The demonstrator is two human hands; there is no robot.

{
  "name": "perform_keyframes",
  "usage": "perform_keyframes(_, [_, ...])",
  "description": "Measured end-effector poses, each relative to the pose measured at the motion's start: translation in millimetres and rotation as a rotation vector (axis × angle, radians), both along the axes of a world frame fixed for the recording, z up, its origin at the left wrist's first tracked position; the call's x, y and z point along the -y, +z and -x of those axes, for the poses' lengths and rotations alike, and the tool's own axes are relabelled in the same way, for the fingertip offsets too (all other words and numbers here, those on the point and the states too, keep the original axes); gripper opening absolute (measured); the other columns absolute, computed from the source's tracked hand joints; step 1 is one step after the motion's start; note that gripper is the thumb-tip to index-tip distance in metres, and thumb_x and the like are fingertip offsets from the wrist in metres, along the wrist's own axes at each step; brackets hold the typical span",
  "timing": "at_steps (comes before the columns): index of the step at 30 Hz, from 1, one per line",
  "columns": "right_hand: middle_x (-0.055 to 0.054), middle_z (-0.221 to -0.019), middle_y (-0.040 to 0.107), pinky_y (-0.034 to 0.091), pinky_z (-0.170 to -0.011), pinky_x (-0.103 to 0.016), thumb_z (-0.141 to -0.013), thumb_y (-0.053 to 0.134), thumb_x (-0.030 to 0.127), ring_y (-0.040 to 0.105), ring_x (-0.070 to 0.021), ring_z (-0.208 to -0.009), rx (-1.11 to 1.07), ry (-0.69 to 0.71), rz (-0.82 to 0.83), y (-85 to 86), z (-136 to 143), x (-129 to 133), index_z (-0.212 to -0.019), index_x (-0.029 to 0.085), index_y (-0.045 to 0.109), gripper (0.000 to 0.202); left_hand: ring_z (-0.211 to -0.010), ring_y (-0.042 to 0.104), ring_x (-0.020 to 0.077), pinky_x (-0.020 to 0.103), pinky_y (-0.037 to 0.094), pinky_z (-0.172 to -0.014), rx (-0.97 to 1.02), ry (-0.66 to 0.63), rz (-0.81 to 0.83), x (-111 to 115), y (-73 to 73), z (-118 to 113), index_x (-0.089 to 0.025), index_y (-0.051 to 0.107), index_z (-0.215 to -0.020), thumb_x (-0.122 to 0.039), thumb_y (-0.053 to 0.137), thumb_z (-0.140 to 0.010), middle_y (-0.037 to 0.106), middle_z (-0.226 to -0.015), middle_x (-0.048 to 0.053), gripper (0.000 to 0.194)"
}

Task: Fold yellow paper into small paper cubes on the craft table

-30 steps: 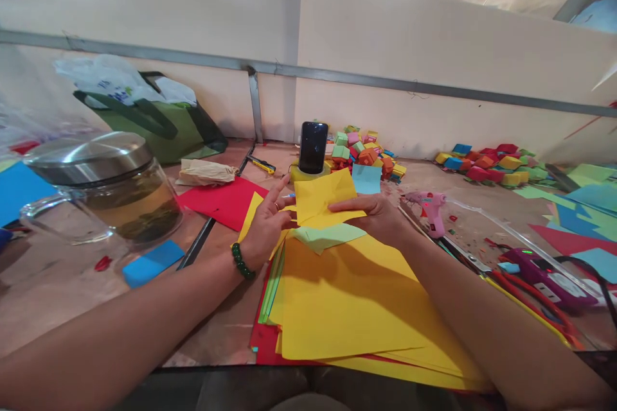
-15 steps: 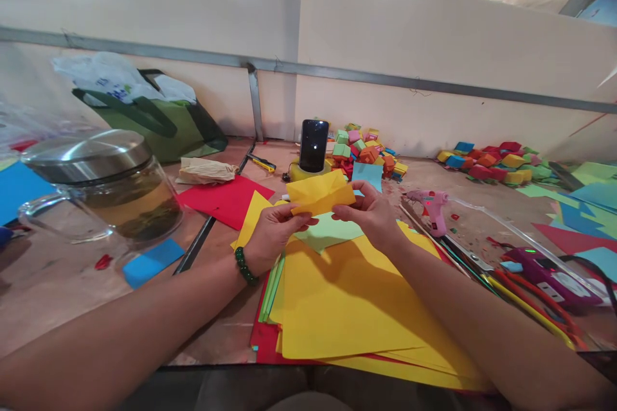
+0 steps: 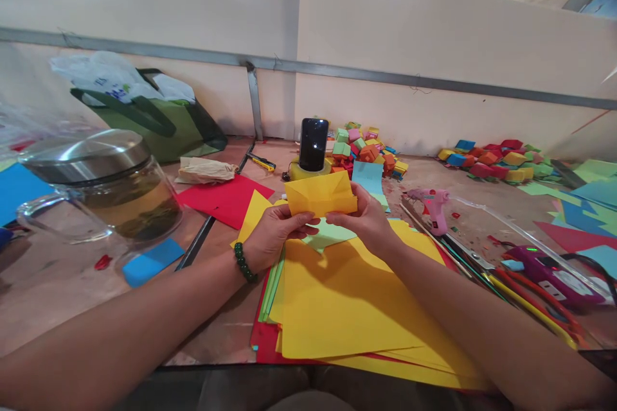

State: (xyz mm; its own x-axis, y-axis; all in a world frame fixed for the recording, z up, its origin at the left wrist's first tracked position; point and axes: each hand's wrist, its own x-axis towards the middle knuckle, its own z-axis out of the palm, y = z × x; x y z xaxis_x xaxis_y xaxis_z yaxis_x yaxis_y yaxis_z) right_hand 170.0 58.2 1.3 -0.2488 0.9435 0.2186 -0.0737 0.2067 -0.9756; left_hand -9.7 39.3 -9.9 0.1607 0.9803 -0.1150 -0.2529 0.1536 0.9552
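Observation:
A folded piece of yellow paper (image 3: 321, 194) with visible creases is held up between both hands. My left hand (image 3: 274, 231), with a dark green bead bracelet at the wrist, pinches its lower left edge with the thumb in front. My right hand (image 3: 369, 221) grips its right end, thumb on the lower edge and fingers behind, partly hidden. Below them lies a stack of yellow sheets (image 3: 347, 308) with red and green sheets under it. A light green paper piece (image 3: 330, 234) rests on top of that stack.
A glass mug of tea (image 3: 130, 199) and a blue paper piece (image 3: 153, 262) stand left. Ahead are a phone (image 3: 313, 144) and piled paper cubes (image 3: 369, 153). Right lie a pink glue gun (image 3: 434, 209), scissors (image 3: 523, 295) and a purple power strip (image 3: 554, 276).
The yellow paper has turned to face me more squarely. My right hand's fingers have slid behind its right end, while the left hand keeps its pinch.

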Motion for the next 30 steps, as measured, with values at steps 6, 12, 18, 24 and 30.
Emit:
perform_keyframes(6, [-0.001, -0.083, 0.07, 0.059, -0.061, -0.03, -0.052, 0.086, 0.038, 0.063, -0.0124, -0.062, 0.011, 0.009, 0.012, 1.8, -0.5, 1.8, -0.101, 0.019, 0.053, 0.062, -0.057, 0.065, 0.0144, 0.022, 0.045, -0.055, -0.05, -0.046, -0.01, 3.6, 5.6, -0.6, -0.013, 0.069, -0.067, -0.042, 0.084, -0.053, 0.072, -0.064, 0.006, 0.035])
perform_keyframes(12, [0.0, -0.079, 0.07, 0.058, -0.057, -0.029, -0.052, 0.086, 0.038, 0.065, -0.0134, -0.059, 0.08, 0.03, 0.005, -0.1, -4.7, -2.1, -0.103, 0.018, 0.054, 0.063, -0.05, 0.062, 0.0139, 0.023, 0.046, -0.051, -0.163, -0.065, -0.047, 2.7, 1.3, -0.1, -0.014, 0.068, -0.06, -0.046, 0.081, -0.055, 0.07, -0.059, 0.006, 0.035])
perform_keyframes(18, [-0.001, -0.074, 0.069, 0.056, -0.057, -0.029, -0.056, 0.083, 0.034, 0.065, -0.0152, -0.06, 0.173, 0.068, 0.022, 1.5, -13.3, -9.7, -0.1, 0.016, 0.054, 0.056, -0.046, 0.056, 0.0117, 0.023, 0.045, -0.049, -0.223, -0.036, -0.12, 2.1, -2.5, -0.7, -0.014, 0.066, -0.055, -0.044, 0.077, -0.061, 0.066, -0.052, 0.005, 0.033])
perform_keyframes(24, [0.0, -0.078, 0.068, 0.054, -0.058, -0.027, -0.057, 0.079, 0.025, 0.066, -0.0152, -0.067, 0.124, 0.115, 0.013, 7.9, -6.9, -1.8, -0.101, 0.02, 0.051, 0.052, -0.051, 0.061, 0.0131, 0.023, 0.046, -0.053, -0.167, -0.064, -0.078, 1.9, 0.6, 0.7, -0.014, 0.068, -0.062, -0.042, 0.079, -0.058, 0.069, -0.061, 0.005, 0.031])
perform_keyframes(30, [-0.001, -0.083, 0.068, 0.052, -0.057, -0.025, -0.061, 0.074, 0.022, 0.066, -0.0154, -0.07, 0.156, 0.102, -0.012, 4.5, -5.3, 0.0, -0.104, 0.019, 0.049, 0.049, -0.052, 0.062, 0.0129, 0.023, 0.047, -0.053, -0.163, -0.077, -0.078, 2.1, -0.3, 1.0, -0.013, 0.069, -0.066, -0.039, 0.08, -0.058, 0.071, -0.065, 0.006, 0.029])
